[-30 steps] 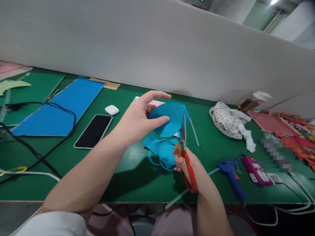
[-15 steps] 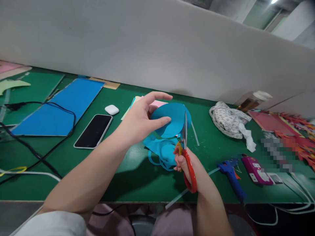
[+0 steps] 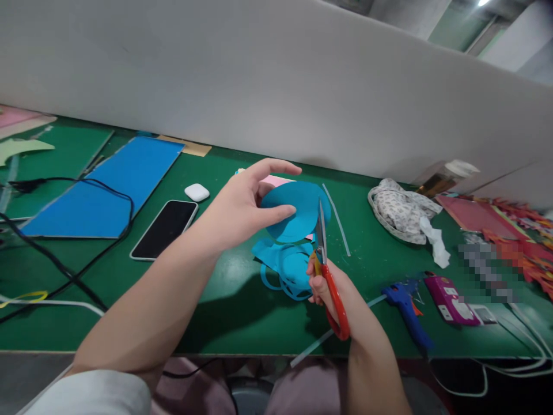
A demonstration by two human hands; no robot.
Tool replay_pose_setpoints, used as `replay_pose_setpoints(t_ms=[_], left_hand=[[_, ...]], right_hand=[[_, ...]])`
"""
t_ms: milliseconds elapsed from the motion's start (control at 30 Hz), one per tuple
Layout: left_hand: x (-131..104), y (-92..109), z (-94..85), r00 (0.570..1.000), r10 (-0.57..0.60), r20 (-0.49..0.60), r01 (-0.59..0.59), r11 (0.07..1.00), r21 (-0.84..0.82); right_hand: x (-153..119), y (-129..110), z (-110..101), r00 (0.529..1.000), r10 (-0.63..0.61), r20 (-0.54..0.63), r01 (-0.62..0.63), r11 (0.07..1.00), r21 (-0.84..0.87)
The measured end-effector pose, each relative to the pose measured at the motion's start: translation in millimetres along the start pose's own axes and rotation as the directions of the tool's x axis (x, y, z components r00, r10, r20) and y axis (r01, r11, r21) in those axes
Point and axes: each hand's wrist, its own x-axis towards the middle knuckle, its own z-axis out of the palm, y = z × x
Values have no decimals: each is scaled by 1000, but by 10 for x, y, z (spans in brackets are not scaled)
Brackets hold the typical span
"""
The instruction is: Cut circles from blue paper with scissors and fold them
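My left hand (image 3: 254,202) pinches a round piece of blue paper (image 3: 289,213) by its left side, thumb on top and the other fingers behind or lifted. The paper is held above the table. In my right hand (image 3: 324,282) is a pair of scissors (image 3: 332,294) with red and yellow handles, its blades pointing up at the disc's right part. A narrow blue strip hangs near the blades. Below the disc lies a heap of curled blue paper strips (image 3: 294,268), partly behind my right hand.
On the green table (image 3: 242,323) lie a phone (image 3: 166,227), a white earbud case (image 3: 197,192), a blue board (image 3: 116,184) and black cables at left. At right are a blue glue gun (image 3: 406,311), a purple power strip (image 3: 451,300), a patterned cloth (image 3: 400,210) and a bottle (image 3: 444,178).
My left hand and the paper disc have shifted slightly left. The scissors have tilted a little leftward at the tip, and their blades now lie over the disc's right part.
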Motion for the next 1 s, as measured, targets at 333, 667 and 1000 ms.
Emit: replay_pose_setpoints(t_ms=[333, 667, 1000], left_hand=[[13, -3, -58, 999, -4, 39, 3, 1000, 24], [17, -9, -97, 998, -33, 61, 31, 999, 40], [11, 3, -140, 995, -30, 95, 17, 991, 135]], right_hand=[[7, 34, -14, 999, -12, 50, 14, 999, -44], [-5, 18, -45, 998, 29, 60, -24, 997, -75], [-2, 22, -84, 992, 82, 96, -75, 994, -73]])
